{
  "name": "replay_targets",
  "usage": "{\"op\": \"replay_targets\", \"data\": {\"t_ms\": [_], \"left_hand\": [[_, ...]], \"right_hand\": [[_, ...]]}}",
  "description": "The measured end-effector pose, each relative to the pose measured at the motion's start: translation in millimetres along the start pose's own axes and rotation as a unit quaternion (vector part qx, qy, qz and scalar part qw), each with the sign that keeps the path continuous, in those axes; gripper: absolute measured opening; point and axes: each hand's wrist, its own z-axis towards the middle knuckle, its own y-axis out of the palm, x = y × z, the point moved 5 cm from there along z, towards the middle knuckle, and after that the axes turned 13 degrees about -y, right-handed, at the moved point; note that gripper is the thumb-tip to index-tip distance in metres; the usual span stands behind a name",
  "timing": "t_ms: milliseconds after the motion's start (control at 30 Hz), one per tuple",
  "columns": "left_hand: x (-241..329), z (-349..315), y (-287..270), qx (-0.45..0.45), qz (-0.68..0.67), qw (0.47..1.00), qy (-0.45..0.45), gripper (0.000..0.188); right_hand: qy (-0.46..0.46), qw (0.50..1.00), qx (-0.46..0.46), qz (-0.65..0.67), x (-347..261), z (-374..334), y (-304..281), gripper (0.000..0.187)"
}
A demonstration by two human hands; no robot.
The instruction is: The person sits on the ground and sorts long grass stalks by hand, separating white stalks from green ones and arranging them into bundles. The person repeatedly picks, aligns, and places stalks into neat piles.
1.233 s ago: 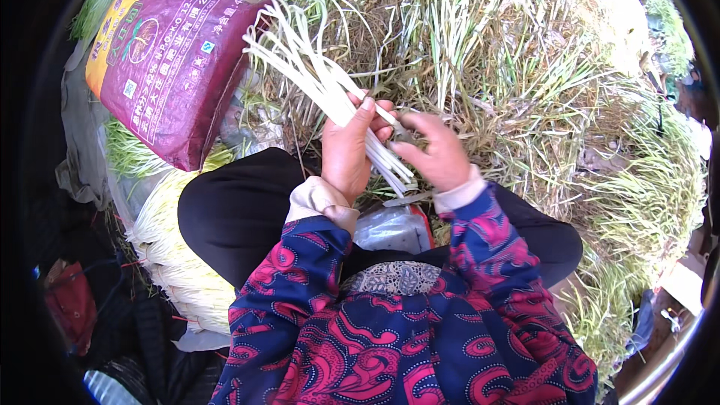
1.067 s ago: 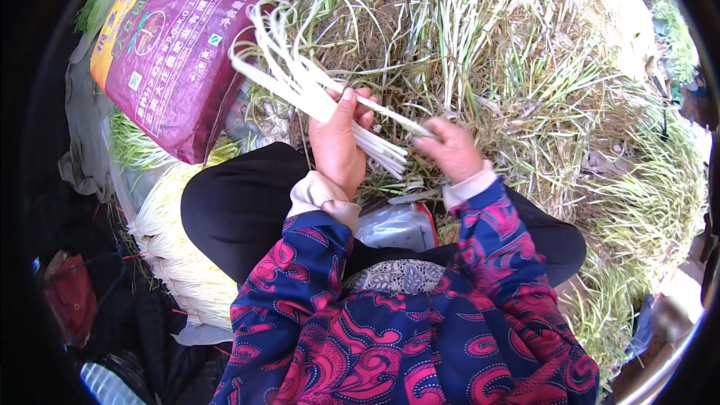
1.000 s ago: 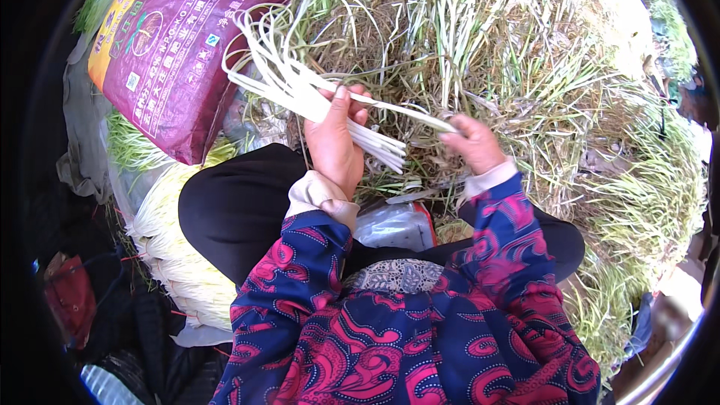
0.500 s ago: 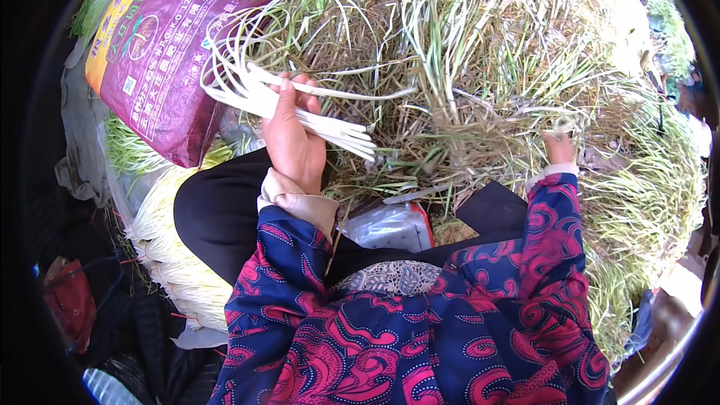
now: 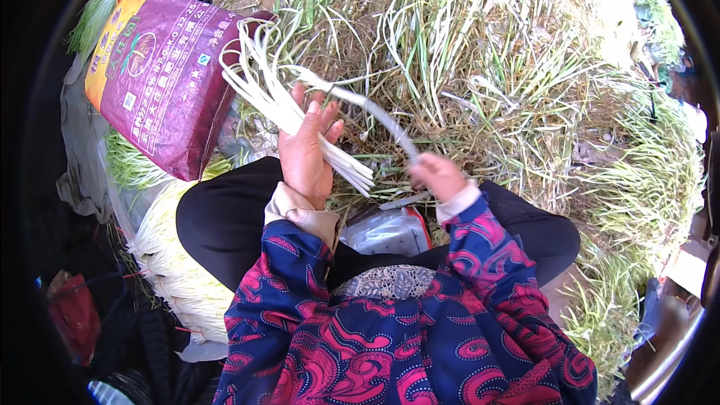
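Note:
A loose bunch of pale, long-stemmed vegetable stalks (image 5: pixel 264 94) lies across my left hand (image 5: pixel 306 154), held between the thumb and the raised fingers. Its thin tops curl at the upper left, and its straight white ends point down toward my lap. One longer stalk (image 5: pixel 386 121), smeared by motion, arcs from beside my left fingertips to my right hand (image 5: pixel 439 176). The right fingers are closed on its lower end. Under the hands spreads a wide heap of green and dried brown stalks (image 5: pixel 517 67).
A purple and yellow woven sack (image 5: pixel 176 67) lies at the upper left. Tied bundles of pale stalks (image 5: pixel 176 255) line the left side by my knee. A clear plastic packet (image 5: pixel 386 232) with a red edge is between my legs, a thin flat grey strip (image 5: pixel 405 201) just above it.
My right hand has come from the heap at the far right to near the middle, with a stalk in it. The left hand and its bunch have shifted slightly right and nearer.

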Motion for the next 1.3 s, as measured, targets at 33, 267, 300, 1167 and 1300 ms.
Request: {"op": "replay_targets", "data": {"t_ms": [33, 267, 300, 1167, 1300], "left_hand": [[-1.2, 2.2, -10.1, 0.027, 0.012, 1.0, 0.006, 0.044], [-61.1, -22.4, 19.3, -0.089, 0.112, 0.989, -0.022, 0.043], [-67.9, -27.8, 20.8, -0.121, 0.107, 0.983, -0.085, 0.038], [-70.7, 1.9, 28.3, -0.141, 0.101, 0.958, -0.227, 0.065], [-79.1, 3.4, 20.6, -0.117, 0.063, 0.95, -0.284, 0.067]], "right_hand": [[-0.017, 0.99, 0.116, 0.08, -7.5, -5.6, -19.8, 0.015], [-0.141, 0.981, 0.129, -0.008, -65.4, 2.5, -13.4, 0.018], [-0.152, 0.982, 0.063, -0.094, -73.3, 4.4, 4.9, 0.019], [-0.163, 0.908, 0.144, 0.357, -44.8, 89.8, -75.9, 0.014], [-0.125, 0.928, 0.279, 0.213, -30.7, 91.4, -106.3, 0.021]]}}
